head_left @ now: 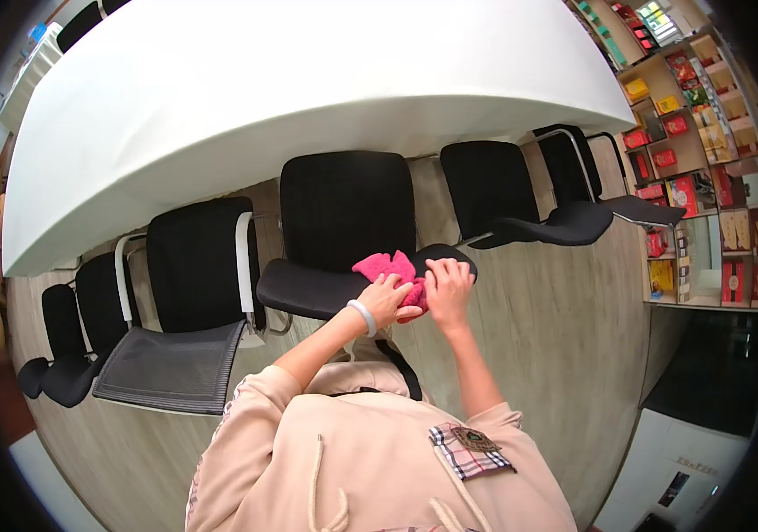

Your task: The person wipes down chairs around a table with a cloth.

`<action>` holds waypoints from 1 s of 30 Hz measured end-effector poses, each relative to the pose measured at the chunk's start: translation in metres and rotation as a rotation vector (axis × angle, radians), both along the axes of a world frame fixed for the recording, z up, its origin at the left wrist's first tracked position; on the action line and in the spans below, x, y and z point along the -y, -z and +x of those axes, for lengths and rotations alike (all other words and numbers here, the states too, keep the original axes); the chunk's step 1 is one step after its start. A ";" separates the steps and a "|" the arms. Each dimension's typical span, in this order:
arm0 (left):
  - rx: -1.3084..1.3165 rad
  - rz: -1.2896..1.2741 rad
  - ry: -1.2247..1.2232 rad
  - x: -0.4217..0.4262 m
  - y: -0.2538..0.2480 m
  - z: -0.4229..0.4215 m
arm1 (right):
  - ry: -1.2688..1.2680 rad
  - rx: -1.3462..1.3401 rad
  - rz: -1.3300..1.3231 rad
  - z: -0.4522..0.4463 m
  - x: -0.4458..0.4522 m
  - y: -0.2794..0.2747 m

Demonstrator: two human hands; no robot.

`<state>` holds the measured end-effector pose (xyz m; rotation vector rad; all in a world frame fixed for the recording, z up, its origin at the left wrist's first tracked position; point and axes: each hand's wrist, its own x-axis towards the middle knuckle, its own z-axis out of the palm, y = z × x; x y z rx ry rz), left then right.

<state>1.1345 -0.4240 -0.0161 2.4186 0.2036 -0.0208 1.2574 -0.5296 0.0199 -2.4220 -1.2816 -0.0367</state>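
A bright pink cloth [382, 265] lies bunched over the front of a black chair seat [304, 290]. My left hand [381, 301], with a pale band at the wrist, is closed on the cloth, and part of it shows past the fingers. Close beside it, my right hand [449, 291] has curled fingers at the cloth's right side, above the right part of the seat. Its fingertips seem to pinch the cloth's edge, though the contact is partly hidden.
Behind the chair stands a long table [326, 62] with a white cover. More black chairs line it, including a mesh-seated one [171, 368] on the left and another [490, 191] on the right. Shelves [703, 151] with red and yellow boxes stand at the right.
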 end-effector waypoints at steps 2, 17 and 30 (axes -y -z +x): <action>0.017 0.015 0.089 -0.004 0.015 -0.008 | -0.054 0.075 -0.139 0.022 0.006 0.015; -0.345 0.030 -0.150 0.005 -0.014 0.005 | -0.115 -0.261 -0.201 0.014 -0.001 0.008; -0.397 0.180 -0.311 -0.011 -0.030 -0.071 | -0.499 -0.480 -1.042 0.069 -0.052 0.083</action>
